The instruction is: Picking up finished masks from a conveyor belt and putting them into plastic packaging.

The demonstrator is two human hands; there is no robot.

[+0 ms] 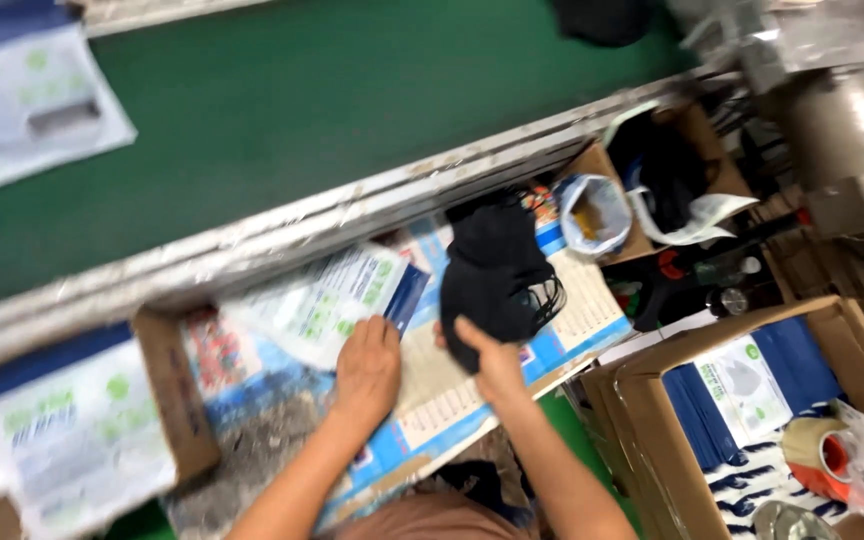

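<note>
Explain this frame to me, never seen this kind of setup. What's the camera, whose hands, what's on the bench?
There is one view, from a camera worn on a person's head, looking down at their own two bare hands; there is no robot. The picture is motion-blurred.

The right hand grips a stack of black face masks with ear loops. The left hand rests flat on a white printed pouch. Both lie over a blue and white printed sheet covering the work surface.

Above runs a green conveyor belt with a metal edge, carrying another white pouch at top left. A cardboard box at right holds more pouches and a tape roll. At left sits another box of pouches.
</note>
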